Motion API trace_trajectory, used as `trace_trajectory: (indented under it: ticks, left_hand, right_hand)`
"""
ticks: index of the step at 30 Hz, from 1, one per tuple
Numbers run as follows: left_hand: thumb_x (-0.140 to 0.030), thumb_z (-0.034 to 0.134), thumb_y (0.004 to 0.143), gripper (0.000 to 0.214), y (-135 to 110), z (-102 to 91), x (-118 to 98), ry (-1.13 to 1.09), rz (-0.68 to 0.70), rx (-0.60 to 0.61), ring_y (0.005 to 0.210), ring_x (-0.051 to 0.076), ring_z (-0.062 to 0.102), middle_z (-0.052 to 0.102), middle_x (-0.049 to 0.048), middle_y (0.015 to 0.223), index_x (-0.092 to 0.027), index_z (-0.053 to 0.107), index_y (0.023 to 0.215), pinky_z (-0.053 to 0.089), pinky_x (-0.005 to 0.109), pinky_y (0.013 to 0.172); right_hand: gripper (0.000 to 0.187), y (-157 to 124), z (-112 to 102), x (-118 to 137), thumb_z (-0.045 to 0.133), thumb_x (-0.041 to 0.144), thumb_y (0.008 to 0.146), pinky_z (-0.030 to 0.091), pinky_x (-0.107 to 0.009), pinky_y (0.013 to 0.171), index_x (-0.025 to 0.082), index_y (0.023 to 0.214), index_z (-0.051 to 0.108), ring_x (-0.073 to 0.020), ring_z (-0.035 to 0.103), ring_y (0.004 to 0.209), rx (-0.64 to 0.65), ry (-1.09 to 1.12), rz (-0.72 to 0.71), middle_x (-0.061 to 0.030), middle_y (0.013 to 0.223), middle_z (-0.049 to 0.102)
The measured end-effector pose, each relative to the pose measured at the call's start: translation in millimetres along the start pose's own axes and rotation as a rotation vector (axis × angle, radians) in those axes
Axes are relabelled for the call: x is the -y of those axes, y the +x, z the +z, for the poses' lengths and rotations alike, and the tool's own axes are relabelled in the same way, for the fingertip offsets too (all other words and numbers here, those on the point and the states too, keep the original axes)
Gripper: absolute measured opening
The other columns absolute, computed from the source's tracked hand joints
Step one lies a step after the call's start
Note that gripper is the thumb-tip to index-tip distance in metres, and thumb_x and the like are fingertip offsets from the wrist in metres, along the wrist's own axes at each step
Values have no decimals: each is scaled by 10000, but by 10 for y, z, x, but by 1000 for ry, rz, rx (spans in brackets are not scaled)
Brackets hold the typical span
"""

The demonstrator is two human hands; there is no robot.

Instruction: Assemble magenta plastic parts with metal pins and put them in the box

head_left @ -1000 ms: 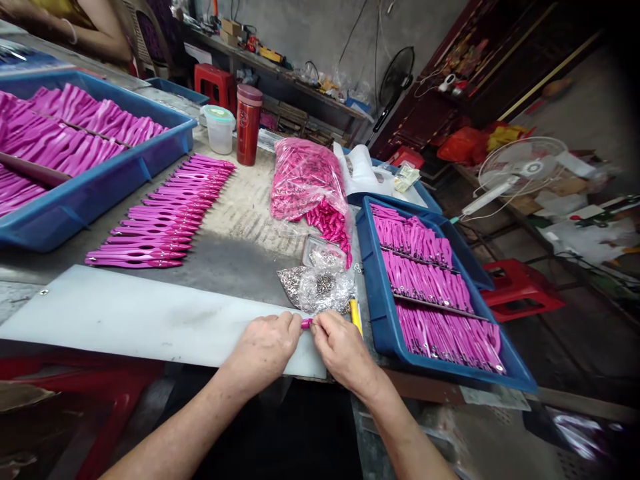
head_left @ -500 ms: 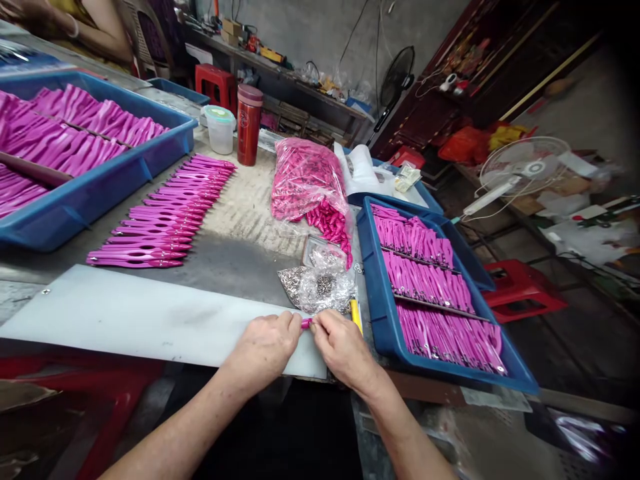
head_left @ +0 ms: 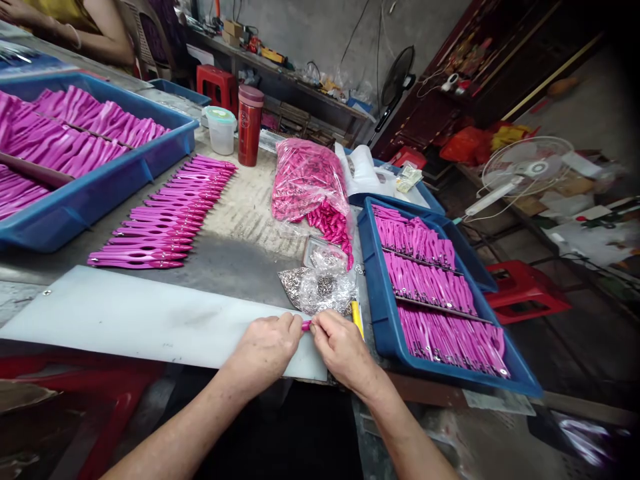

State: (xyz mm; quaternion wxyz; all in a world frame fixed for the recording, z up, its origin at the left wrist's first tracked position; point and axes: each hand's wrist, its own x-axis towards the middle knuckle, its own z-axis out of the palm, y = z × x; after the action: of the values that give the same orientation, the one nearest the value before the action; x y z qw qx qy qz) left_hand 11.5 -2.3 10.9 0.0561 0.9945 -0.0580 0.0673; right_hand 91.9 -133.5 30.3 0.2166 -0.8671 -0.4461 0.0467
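Observation:
Over the right end of a pale white board (head_left: 150, 313), a small magenta plastic piece (head_left: 306, 325) shows between my two hands. My left hand (head_left: 270, 343) is closed in a pinch round one end of it. The fingers of my right hand (head_left: 343, 343) pinch at its other end; what else they may hold is hidden. Just beyond the hands lie clear plastic bags of small metal parts (head_left: 325, 287) and a yellow-handled tool (head_left: 357, 318). A row of assembled magenta plastic pieces with darker tips (head_left: 155, 227) lies on the table at left.
Blue trays of magenta pieces stand at left (head_left: 100, 200) and right (head_left: 380, 293). Behind the metal parts sits an open bag of darker pink parts (head_left: 310, 180). A red tumbler (head_left: 249, 130) and a lidded tub (head_left: 221, 133) stand farther back. Another person's arm (head_left: 97, 40) is at upper left.

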Motion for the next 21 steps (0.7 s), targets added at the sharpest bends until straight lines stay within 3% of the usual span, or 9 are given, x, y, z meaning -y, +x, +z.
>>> trace_trajectory:
  ticks: [11,21]
  left_hand:
    - [-145,336,851,153,-2,41,-2,-6,-23,-45,560,174,536,498,14,660,-169,473,788,426,277,489]
    - [-122,337,847,145,4,7,-5,-11,-16,-13,571,167,542,498,16,667,-161,469,800,429,267,494]
  right_hand:
    - [218,-49,20,0,362,137,820,366,-236,568,183,636,469,-128,465,609,-54,56,-22,-10,631,479]
    - [226,-75,59,8,347,138,823,377,-245,574,183,652,488,-140,467,620,-59,39,-16,-20,638,486]
